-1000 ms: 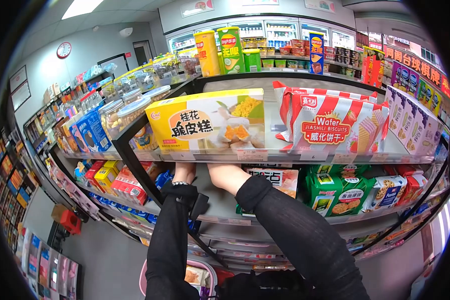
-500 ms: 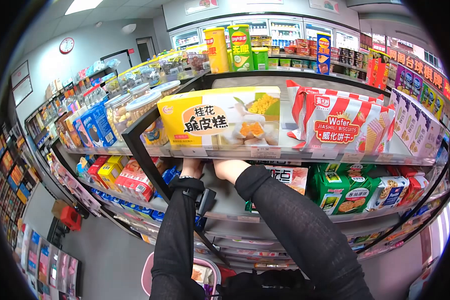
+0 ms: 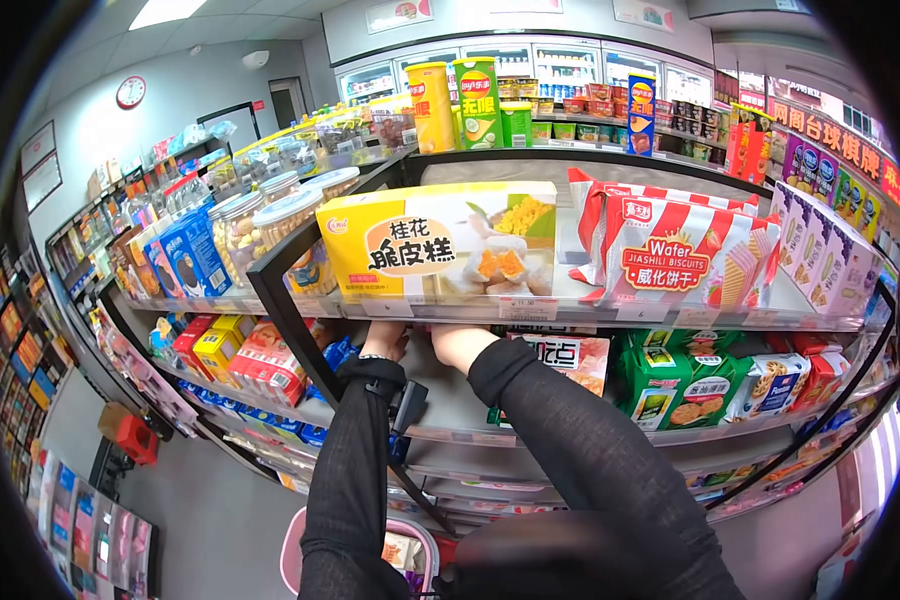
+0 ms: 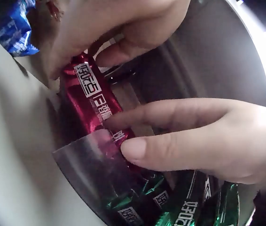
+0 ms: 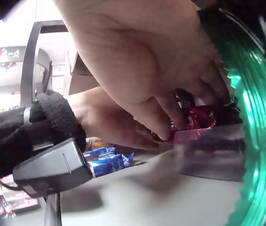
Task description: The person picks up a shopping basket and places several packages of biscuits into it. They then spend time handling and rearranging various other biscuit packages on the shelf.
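Observation:
Both hands reach under the upper shelf [image 3: 570, 311], so the head view shows only the wrist end of the left hand [image 3: 383, 338] and of the right hand [image 3: 460, 347]. A shiny red snack packet [image 4: 89, 98] with white lettering lies between them. At its far end, the left hand [image 4: 123, 28] holds it with curled fingers. Thumb and index finger of the right hand [image 4: 194, 136] pinch its nearer end. A clear plastic strip [image 4: 95, 155] overlaps the packet's lower part. In the right wrist view, the right hand [image 5: 147, 61] partly covers the red packet [image 5: 199, 123].
Green packets [image 4: 184, 207] lie near the right hand, and blue packets [image 5: 107, 162] beside the left. A yellow cake box [image 3: 435, 240] and wafer packs [image 3: 675, 240] stand on the shelf above. A black shelf post [image 3: 295, 340] stands left of the arms. Below is a pink basket [image 3: 292, 555].
The head view has shifted slightly, with the shelf now a little further right in it. Both hands stay under the upper shelf.

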Motion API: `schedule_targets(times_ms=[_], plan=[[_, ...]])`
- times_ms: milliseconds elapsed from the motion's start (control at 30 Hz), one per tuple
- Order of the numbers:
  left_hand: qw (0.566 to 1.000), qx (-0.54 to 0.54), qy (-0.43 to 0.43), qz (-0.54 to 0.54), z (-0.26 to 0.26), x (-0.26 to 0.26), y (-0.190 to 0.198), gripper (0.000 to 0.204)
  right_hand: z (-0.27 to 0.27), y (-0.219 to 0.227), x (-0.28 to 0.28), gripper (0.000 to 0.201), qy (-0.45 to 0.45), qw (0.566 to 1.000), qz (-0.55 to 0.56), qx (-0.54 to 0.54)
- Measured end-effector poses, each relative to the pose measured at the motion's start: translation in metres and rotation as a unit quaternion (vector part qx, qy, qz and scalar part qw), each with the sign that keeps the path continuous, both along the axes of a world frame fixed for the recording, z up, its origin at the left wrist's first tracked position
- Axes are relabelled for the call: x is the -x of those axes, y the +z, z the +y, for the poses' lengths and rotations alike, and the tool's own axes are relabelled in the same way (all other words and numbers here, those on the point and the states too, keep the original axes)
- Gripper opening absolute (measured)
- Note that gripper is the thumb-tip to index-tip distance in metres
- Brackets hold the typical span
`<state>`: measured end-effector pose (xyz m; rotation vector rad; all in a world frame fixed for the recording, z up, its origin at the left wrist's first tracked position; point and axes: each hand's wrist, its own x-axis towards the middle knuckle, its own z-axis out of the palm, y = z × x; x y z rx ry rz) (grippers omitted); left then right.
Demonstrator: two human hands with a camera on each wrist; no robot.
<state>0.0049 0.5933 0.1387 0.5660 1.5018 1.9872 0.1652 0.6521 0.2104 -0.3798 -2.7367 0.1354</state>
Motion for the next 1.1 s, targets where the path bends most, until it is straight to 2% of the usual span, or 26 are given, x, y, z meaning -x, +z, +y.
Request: schedule_targets(times_ms=[33,167,200,267,367,467,533,567,600,667,700,733,800,833,867,900,933,967,1000,1100], plan=[[0.997,0.073,0.013,0.005,-0.002,-0.002,0.001,0.027,-0.002,-0.002,0.002,0.03,0.0,1.0,0.0,0.0],[0.997,0.07,-0.024,0.0,0.004,-0.003,0.003,0.025,-0.018,0.008,-0.002,0.029,-0.011,0.99,-0.138,-0.026],[0.999,0.04,-0.015,-0.002,0.006,-0.007,0.007,0.025,-0.022,0.011,-0.005,0.029,0.002,0.981,-0.19,-0.048],[1.0,-0.018,0.003,-0.008,0.007,-0.015,0.015,0.024,-0.03,0.01,-0.014,0.031,-0.006,0.979,-0.184,-0.089],[0.994,-0.103,0.034,-0.019,0.003,-0.033,0.035,0.024,-0.045,0.027,-0.043,0.036,0.038,0.966,-0.225,-0.123],[0.986,-0.151,0.06,-0.027,-0.009,-0.06,0.054,0.024,-0.049,0.018,-0.075,0.026,0.092,0.982,-0.107,-0.125],[0.99,-0.087,0.011,0.111,-0.017,-0.081,0.064,0.022,-0.052,0.011,-0.108,0.022,0.125,0.982,0.014,-0.142],[0.993,-0.046,0.006,0.105,-0.02,-0.078,0.057,0.022,-0.053,0.006,-0.123,0.022,0.141,0.976,0.074,-0.149],[0.986,0.048,-0.01,0.158,-0.026,-0.075,0.048,0.03,-0.053,0.003,-0.138,0.021,0.156,0.966,0.134,-0.156],[0.95,0.112,-0.039,0.29,-0.042,-0.104,0.058,0.044,-0.055,0.001,-0.17,0.024,0.188,0.973,0.104,-0.085],[0.949,0.078,-0.036,0.305,-0.043,-0.105,0.049,0.054,-0.054,-0.001,-0.182,0.029,0.215,0.973,0.071,-0.037],[0.949,0.083,-0.038,0.302,-0.045,-0.106,0.051,0.054,-0.053,-0.01,-0.189,0.029,0.214,0.974,0.07,-0.03],[0.917,0.191,-0.038,0.347,-0.046,-0.103,0.058,0.058,-0.053,-0.029,-0.202,0.026,0.238,0.967,0.059,0.063],[0.895,0.191,-0.021,0.403,-0.039,-0.099,0.056,0.058,-0.054,-0.037,-0.208,0.026,0.238,0.967,0.059,0.065],[0.895,0.19,-0.02,0.403,-0.033,-0.096,0.055,0.058,-0.054,-0.043,-0.213,0.025,0.258,0.957,0.049,0.12],[0.872,0.249,-0.04,0.419,-0.027,-0.098,0.058,0.057,-0.055,-0.048,-0.217,0.023,0.277,0.944,0.036,0.174],[0.847,0.306,-0.058,0.432,-0.021,-0.098,0.061,0.055,-0.056,-0.051,-0.22,0.023,0.28,0.944,0.031,0.171],[0.794,0.386,-0.064,0.464,-0.008,-0.082,0.052,0.046,-0.055,-0.053,-0.222,0.022,0.286,0.933,0.021,0.216],[0.801,0.383,-0.057,0.457,0.001,-0.068,0.039,0.046,-0.055,-0.055,-0.225,0.021,0.292,0.92,0.009,0.261],[0.71,0.38,-0.005,0.593,0.022,-0.028,0.007,0.043,-0.054,-0.061,-0.231,0.021,0.308,0.912,-0.004,0.272]])
